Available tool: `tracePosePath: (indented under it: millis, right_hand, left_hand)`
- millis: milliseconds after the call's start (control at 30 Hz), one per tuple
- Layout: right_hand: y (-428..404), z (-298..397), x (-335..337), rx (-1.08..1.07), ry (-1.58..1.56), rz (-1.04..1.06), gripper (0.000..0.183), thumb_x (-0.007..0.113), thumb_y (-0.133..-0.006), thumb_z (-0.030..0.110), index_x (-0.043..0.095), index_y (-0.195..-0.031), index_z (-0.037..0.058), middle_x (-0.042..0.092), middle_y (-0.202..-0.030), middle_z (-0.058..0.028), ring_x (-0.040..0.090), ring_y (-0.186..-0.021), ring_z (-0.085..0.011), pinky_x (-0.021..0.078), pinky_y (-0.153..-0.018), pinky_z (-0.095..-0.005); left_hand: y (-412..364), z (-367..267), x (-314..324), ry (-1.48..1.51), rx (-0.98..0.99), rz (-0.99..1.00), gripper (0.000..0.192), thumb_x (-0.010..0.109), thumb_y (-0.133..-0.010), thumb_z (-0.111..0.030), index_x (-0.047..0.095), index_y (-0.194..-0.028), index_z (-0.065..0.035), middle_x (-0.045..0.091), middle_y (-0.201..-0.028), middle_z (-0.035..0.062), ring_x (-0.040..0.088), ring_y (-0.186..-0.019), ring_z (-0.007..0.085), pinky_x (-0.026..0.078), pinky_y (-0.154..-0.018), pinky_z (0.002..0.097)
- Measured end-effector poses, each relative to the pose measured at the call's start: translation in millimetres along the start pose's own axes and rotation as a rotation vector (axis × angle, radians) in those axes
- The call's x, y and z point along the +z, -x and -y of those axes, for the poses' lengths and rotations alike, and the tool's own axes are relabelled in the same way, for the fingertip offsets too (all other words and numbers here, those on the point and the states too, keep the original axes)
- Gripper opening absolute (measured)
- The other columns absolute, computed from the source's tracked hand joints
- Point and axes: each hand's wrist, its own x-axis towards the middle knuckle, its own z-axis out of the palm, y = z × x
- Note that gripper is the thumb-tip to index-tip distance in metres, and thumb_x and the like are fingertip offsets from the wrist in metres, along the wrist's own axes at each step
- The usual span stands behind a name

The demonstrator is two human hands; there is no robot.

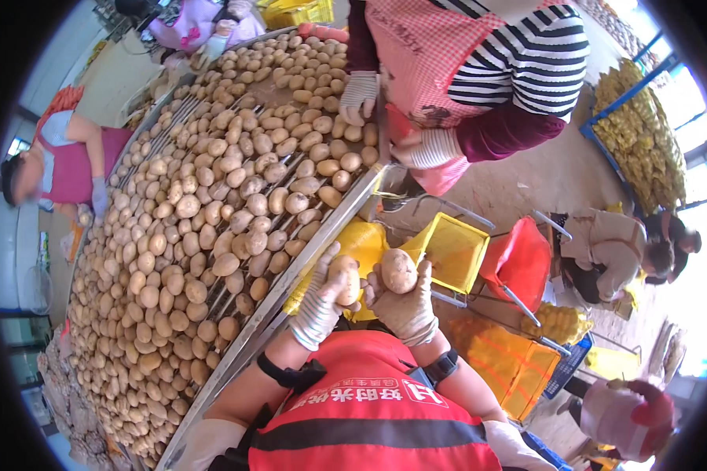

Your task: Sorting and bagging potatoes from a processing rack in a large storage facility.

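Observation:
In my left hand [318,309], which wears a striped knit glove, I grip a potato [346,279] stood on its long side. A larger, rounder potato [399,271] rests in the fingers of my gloved right hand [403,312]. Both hands are close together in front of my red apron [371,406], just right of the metal side rail [271,300] of a roller sorting table. Many loose potatoes [226,264] cover its dark rollers to the left. Under my hands, yellow bags [359,244] show partly.
A yellow mesh bag [448,253], a red bag [517,259] and an orange bag [495,365] hang on metal frames at right. A co-worker in a striped top [506,76] stands at the rail ahead. Another person [76,159] works across the table. Stacked filled sacks [642,135] stand far right.

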Motion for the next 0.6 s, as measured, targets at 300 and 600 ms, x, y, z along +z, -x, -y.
tracePosePath:
  millis: [300,600]
  right_hand:
    - [-5,-2,-29,-0.115,0.150,0.047,0.081,0.066,-0.079,0.069,0.054,-0.133,0.0101,0.057,-0.135,-0.0109,0.051,-0.127,-0.0303,0.0373,-0.113,-0.0491]
    - [-24,131,-91,-0.568,0.257,-0.200,0.065,0.068,-0.079,0.064,0.057,-0.126,0.0195,0.056,-0.132,-0.0046,0.052,-0.122,-0.0270,0.0480,-0.100,-0.0528]
  left_hand:
    - [10,31,0,-1.337,0.285,0.406,0.084,0.071,-0.088,-0.014,0.023,-0.156,-0.0081,0.015,-0.160,0.0278,0.022,-0.149,0.0419,0.025,-0.121,0.0458]
    - [-5,-117,-188,-1.400,0.129,-0.766,0.011,0.060,-0.090,-0.012,0.070,-0.094,-0.0085,0.071,-0.085,0.0157,0.068,-0.079,0.0311,0.054,-0.073,0.0394]
